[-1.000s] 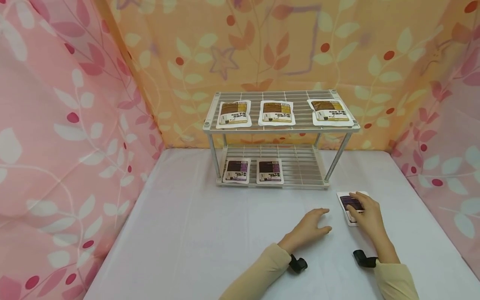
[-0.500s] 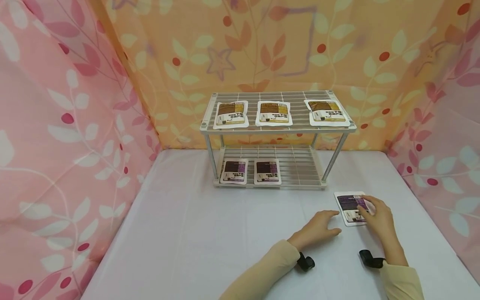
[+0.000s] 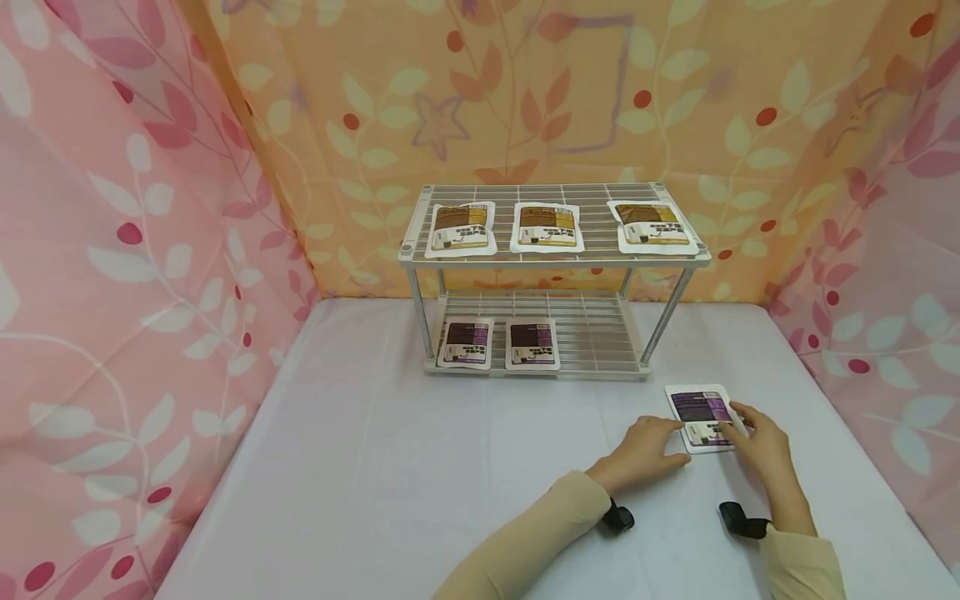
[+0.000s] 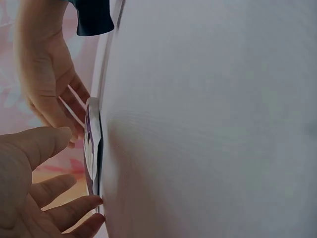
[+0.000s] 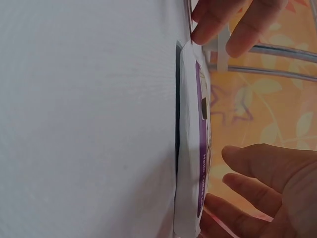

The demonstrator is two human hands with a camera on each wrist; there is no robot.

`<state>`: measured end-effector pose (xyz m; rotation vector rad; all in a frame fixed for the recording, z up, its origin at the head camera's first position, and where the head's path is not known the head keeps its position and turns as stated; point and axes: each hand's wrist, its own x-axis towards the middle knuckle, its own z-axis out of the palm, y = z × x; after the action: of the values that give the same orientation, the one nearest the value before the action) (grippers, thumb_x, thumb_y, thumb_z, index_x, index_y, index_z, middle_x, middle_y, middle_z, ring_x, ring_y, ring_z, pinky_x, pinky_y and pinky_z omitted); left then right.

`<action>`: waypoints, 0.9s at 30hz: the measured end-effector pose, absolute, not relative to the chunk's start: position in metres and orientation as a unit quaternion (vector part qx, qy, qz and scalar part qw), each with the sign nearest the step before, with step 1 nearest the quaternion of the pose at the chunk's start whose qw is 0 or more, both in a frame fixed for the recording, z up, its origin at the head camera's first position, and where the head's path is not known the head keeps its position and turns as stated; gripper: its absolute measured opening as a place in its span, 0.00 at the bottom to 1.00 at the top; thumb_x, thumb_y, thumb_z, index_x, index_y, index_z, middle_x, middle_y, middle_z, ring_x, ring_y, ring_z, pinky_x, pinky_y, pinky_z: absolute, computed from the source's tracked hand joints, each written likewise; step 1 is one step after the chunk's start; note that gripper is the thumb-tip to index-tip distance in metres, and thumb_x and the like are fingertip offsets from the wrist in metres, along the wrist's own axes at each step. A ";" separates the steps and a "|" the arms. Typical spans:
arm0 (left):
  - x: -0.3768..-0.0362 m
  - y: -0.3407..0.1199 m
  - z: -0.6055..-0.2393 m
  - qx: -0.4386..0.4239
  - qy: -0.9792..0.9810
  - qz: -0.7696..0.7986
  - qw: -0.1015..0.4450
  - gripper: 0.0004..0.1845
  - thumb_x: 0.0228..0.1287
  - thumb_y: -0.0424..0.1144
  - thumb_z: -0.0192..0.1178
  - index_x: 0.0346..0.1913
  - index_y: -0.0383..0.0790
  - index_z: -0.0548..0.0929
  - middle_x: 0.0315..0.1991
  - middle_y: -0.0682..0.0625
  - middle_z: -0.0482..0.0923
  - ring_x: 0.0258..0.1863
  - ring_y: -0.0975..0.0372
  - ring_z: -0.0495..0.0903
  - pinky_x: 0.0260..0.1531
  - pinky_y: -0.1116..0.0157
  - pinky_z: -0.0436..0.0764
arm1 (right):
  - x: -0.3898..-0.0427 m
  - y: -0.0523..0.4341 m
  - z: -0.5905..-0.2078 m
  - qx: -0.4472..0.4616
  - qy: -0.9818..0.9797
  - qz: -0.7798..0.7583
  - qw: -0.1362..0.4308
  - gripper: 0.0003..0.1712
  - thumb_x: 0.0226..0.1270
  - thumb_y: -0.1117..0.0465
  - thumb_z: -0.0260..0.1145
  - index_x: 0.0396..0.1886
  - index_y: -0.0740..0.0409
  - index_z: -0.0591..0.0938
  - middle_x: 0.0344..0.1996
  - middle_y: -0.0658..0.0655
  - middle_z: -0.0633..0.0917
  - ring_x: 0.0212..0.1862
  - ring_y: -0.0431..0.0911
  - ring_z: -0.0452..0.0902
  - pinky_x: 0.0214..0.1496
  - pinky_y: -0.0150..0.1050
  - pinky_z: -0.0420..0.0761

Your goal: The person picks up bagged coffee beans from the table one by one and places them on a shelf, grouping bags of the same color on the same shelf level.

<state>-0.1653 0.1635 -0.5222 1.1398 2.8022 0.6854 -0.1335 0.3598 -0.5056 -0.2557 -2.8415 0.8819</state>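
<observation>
While both hands [image 3: 645, 446] flank it, pouch [image 3: 701, 408] lies flat.

Glossy plastic pouch [image 3: 702, 414] w/ purple print lies on matt white cloth over table [image 3: 420, 467]; rack [image 3: 551, 250] = white-coated metal wire.

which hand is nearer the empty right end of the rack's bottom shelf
Left, narrowly. The left hand lies in front of the shelf's right end, fingertips at the purple packet's left edge. The right hand sits further right, at the packet's near right corner.
</observation>
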 end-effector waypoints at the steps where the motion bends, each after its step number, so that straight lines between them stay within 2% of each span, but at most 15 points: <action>1: -0.165 0.164 -0.522 0.368 0.904 0.218 0.021 0.27 0.62 0.55 0.55 0.62 0.49 0.71 0.58 0.62 0.74 0.58 0.66 0.69 0.57 0.73 0.65 | -0.133 0.360 -0.506 -0.087 -0.949 0.296 0.072 0.28 0.66 0.59 0.57 0.58 0.75 0.67 0.52 0.83 0.68 0.52 0.74 0.66 0.49 0.67 0.67; 17: -0.162 0.168 -0.522 0.364 0.905 0.220 0.023 0.28 0.61 0.55 0.56 0.63 0.51 0.71 0.58 0.62 0.73 0.59 0.65 0.68 0.60 0.72 0.63 | -0.129 0.356 -0.508 -0.081 -0.955 0.279 0.056 0.31 0.56 0.64 0.63 0.59 0.73 0.67 0.51 0.85 0.68 0.49 0.75 0.68 0.45 0.66 0.70; 27: -0.163 0.162 -0.528 0.362 0.881 0.306 -0.001 0.24 0.59 0.47 0.60 0.58 0.45 0.76 0.53 0.56 0.78 0.53 0.69 0.74 0.53 0.77 0.67 | -0.126 0.350 -0.503 -0.071 -0.956 0.282 0.041 0.34 0.54 0.64 0.66 0.59 0.73 0.67 0.51 0.83 0.68 0.49 0.74 0.68 0.43 0.64 0.72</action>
<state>-0.1629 0.1623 -0.5282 1.1389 2.7688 0.9612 -0.1262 0.3497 -0.5025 -0.2159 -2.9271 0.8641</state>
